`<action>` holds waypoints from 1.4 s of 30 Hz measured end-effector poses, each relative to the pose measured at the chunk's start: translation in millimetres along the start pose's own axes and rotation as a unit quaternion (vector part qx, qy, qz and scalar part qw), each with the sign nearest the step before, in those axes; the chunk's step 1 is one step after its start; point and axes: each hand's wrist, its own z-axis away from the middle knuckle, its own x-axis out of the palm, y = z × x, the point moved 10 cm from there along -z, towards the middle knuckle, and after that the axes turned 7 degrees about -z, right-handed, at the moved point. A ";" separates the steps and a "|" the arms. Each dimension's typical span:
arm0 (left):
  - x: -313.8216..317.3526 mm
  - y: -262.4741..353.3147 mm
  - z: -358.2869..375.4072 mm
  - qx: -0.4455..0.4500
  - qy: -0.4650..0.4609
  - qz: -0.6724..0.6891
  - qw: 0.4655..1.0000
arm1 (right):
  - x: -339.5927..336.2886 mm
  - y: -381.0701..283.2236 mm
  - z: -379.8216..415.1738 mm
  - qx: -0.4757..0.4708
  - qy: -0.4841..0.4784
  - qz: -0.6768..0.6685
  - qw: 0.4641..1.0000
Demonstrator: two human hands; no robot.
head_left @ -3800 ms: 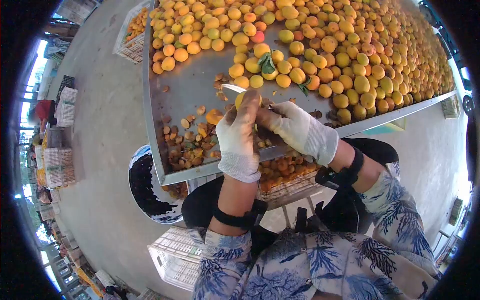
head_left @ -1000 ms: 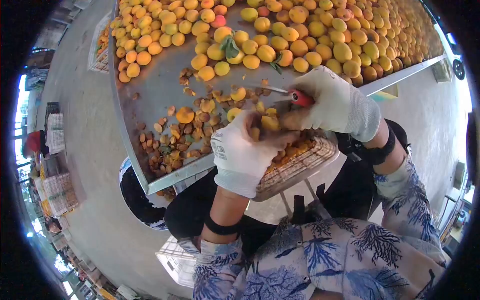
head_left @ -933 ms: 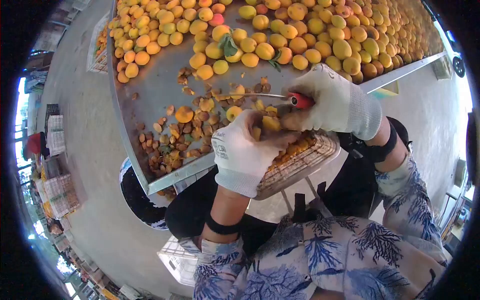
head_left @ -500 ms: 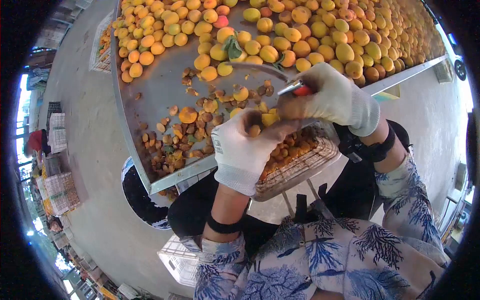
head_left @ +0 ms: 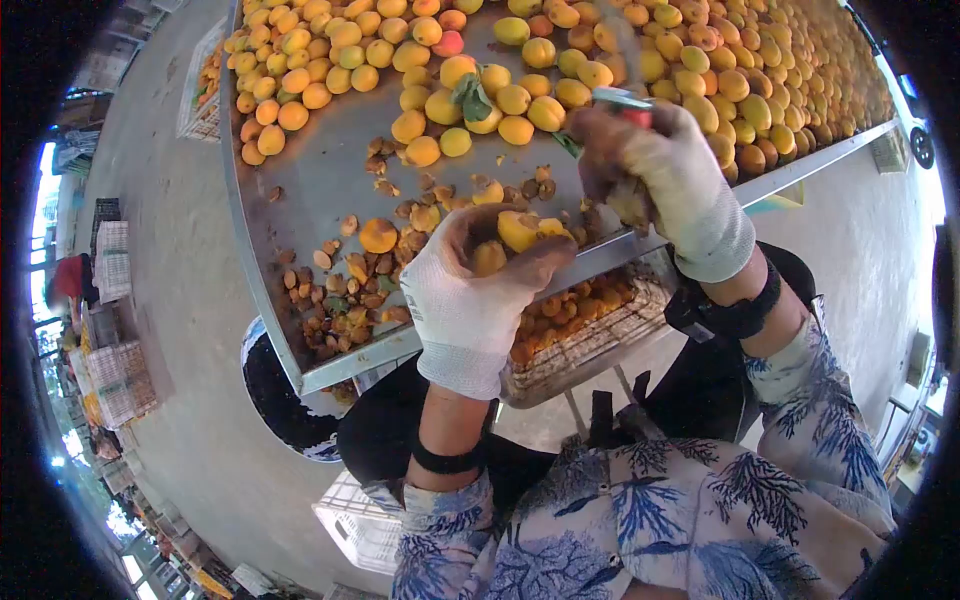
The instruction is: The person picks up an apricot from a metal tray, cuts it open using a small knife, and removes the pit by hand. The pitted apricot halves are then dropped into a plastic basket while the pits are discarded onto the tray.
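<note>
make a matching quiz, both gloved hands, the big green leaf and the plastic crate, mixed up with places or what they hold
1. white-gloved left hand
2. white-gloved right hand
3. large green leaf
4. whitish plastic crate

a. on whole yellow fruit
b. by the grey metal table's near edge
c. holds cut yellow fruit
d. grips red-handled tool

Pairs: 1-c, 2-d, 3-a, 4-b

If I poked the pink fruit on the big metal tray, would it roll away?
The pink fruit would probably roll easily, because it looks round. Yellow fruits crowd its left side, so they'd likely stop it that way, but bare metal tray shows on its right. Its skin looks smooth, so it might feel a bit slippery.
</note>
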 end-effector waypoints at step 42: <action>45.6 -28.8 22.7 -0.185 -0.172 0.408 0.877 | 58.0 2.8 -18.1 -0.023 -0.198 -0.370 0.907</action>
